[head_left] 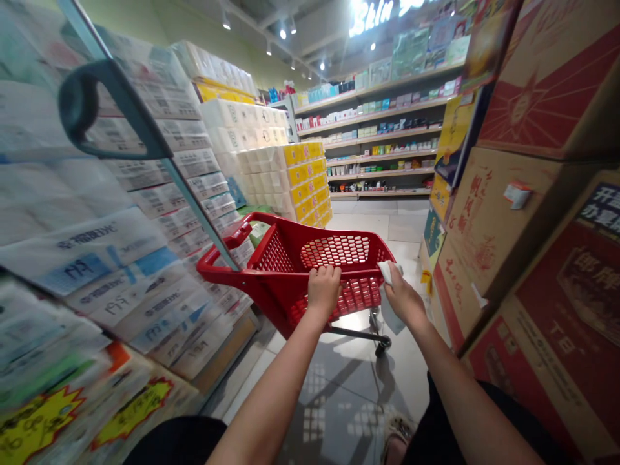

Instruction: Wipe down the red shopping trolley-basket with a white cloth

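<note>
A red plastic shopping cart (pixel 271 284) with lattice sides stands sideways before me, and no goods show in the visible part of its basket. My left hand (pixel 324 292) is closed over the near rim, fingers curled to the inside. At the right end of that rim, my right hand (pixel 403 298) grips a white cloth (pixel 386 271) and presses it against the cart's corner. Part of the cloth hangs below the hand. A grey pole (pixel 196 210) with a dark loop handle (pixel 116 110) rises at the cart's left end.
Stacked tissue packs (pixel 145 258) line the left side, with yellow-and-white packs (pixel 305 184) beyond the cart. Cardboard cartons (pixel 484 226) rise close on the right. Shelves of small goods (pixel 378 139) stand at the back. A caster wheel (pixel 382 347) rests on the tiled floor (pixel 334 403).
</note>
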{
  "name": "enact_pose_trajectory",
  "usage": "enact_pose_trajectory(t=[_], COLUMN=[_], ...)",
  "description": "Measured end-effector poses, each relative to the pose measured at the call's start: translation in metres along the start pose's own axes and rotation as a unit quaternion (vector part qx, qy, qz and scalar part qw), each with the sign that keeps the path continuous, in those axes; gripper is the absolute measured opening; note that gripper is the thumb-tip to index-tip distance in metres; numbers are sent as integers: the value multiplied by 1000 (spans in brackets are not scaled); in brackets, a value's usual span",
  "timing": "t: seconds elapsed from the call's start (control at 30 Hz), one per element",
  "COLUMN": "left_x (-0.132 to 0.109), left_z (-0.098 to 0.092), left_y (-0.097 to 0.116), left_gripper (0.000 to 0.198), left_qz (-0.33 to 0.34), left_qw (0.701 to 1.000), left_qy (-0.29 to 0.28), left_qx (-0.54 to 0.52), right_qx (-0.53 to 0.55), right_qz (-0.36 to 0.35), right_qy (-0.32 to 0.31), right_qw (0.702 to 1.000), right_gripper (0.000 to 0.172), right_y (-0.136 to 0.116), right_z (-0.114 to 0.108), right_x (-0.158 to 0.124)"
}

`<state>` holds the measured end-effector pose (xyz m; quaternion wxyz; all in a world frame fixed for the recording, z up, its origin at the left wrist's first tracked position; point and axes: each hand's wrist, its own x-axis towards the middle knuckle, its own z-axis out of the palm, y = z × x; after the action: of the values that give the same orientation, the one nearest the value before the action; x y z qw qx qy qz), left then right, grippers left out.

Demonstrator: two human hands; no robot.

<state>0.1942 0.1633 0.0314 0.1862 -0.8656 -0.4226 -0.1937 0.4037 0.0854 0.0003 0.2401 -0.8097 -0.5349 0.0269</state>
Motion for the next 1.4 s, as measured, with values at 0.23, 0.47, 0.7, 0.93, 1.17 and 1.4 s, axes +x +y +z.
enact_pose_trajectory(t=[0.23,0.47,0.7,0.93,1.17,1.4], left_x=[9,7,3,1,1,2], left_z=[8,7,3,3,2,6], left_y=[15,17,18,16,8,8], left_gripper=[12,20,27,12,24,27], left_qz=[-2,19,9,11,22,27], left_qw=[1000,1000,1000,1000,1000,999], left_qy=[11,15,6,12,3,17], left_qx=[-6,-6,-14,-17,-8,-13], right_qx=[15,-15,33,52,4,5], right_qz=[-129,-81,11,-145,-81,50], right_qy=[-33,-5,11,-23,18,-6], right_qw=[991,997,999,988,997,999], right_gripper=[71,66,60,68,62,58], right_y=[-70,-17,18,-56,-24,12], right_z=[15,1,-3,14,1,-7], right_x=[-30,-8,4,-30,-14,5])
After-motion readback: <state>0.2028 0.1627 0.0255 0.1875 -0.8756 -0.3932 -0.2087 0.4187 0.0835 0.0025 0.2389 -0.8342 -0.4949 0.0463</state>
